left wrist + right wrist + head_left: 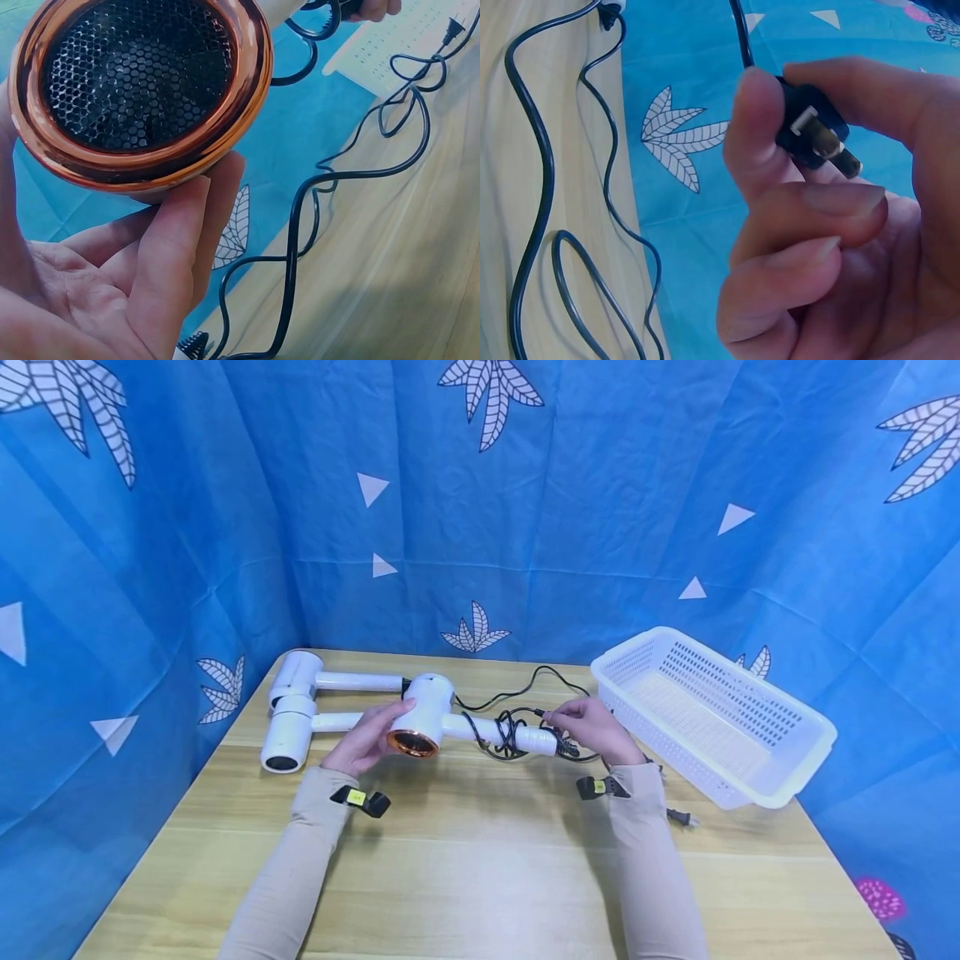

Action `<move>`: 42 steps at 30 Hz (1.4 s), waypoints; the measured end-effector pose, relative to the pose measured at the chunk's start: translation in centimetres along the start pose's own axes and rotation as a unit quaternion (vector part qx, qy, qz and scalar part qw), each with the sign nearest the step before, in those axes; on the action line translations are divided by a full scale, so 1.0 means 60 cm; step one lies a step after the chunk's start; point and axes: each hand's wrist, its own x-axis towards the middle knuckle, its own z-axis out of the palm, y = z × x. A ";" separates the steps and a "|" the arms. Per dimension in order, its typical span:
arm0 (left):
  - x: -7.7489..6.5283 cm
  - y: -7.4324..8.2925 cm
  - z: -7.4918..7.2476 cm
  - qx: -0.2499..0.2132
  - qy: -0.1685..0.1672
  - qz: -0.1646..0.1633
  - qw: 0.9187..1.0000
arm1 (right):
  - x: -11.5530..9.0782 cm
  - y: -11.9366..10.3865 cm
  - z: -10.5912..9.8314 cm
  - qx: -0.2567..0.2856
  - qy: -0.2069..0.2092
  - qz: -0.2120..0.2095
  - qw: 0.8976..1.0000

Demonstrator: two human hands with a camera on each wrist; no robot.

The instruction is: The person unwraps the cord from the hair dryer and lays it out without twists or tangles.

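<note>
My left hand (367,739) grips a white hair dryer (429,703) by its barrel, and the copper-rimmed grille (142,75) faces the left wrist camera. The dryer's handle points right, with its black cord (510,735) wound loosely around it. At the handle's end, my right hand (596,731) pinches a black two-prong plug (810,124) between thumb and index finger, prongs bare. Two more white hair dryers lie at the left, one farther back (296,675) and one nearer (288,737); the left hand partly hides the nearer one's handle.
A white perforated plastic basket (798,758) stands at the right of the wooden table (480,877). Black cords (510,695) trail across the tabletop toward it. Another plug (681,817) lies beside the basket's near side. A blue patterned curtain (465,510) surrounds the table.
</note>
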 end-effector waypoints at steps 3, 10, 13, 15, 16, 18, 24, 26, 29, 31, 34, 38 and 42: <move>0.000 -0.001 0.001 0.005 -0.007 0.000 1.000 | -0.001 -0.002 -0.002 0.011 0.010 0.004 1.000; 0.003 -0.005 0.003 0.012 -0.014 -0.002 1.000 | -0.005 -0.014 -0.007 0.054 0.036 0.001 0.998; 0.003 -0.005 0.004 0.009 -0.015 -0.002 1.000 | -0.006 -0.019 -0.009 0.073 0.051 -0.005 0.996; 0.003 -0.005 0.004 0.006 -0.016 -0.003 1.000 | -0.008 -0.024 -0.010 0.087 0.062 -0.006 0.994; 0.003 -0.005 0.005 0.004 -0.015 -0.003 1.000 | -0.009 -0.027 -0.011 0.094 0.067 -0.006 0.993; 0.003 -0.006 0.005 -0.001 -0.015 -0.004 1.000 | -0.014 -0.032 -0.013 0.104 0.077 -0.008 0.992; 0.004 -0.010 0.005 -0.007 -0.018 -0.004 1.000 | -0.026 -0.049 -0.016 0.131 0.093 -0.030 0.987; 0.004 -0.010 0.005 -0.008 -0.020 -0.003 1.000 | -0.030 -0.055 -0.017 0.136 0.096 -0.037 0.985; 0.005 -0.011 0.006 -0.009 -0.022 -0.002 1.000 | -0.036 -0.063 -0.018 0.143 0.098 -0.046 0.984; 0.006 -0.012 0.006 -0.009 -0.022 -0.002 1.000 | -0.040 -0.069 -0.020 0.148 0.100 -0.055 0.982; 0.008 -0.013 0.006 -0.011 -0.013 -0.003 1.000 | -0.049 -0.081 -0.021 0.153 0.103 -0.071 0.980; 0.008 -0.014 0.008 -0.016 0.000 -0.007 1.000 | -0.063 -0.097 -0.024 0.152 0.102 -0.087 0.979; 0.007 -0.013 0.007 -0.018 0.008 -0.009 1.000 | -0.079 -0.114 -0.024 0.138 0.092 -0.096 0.982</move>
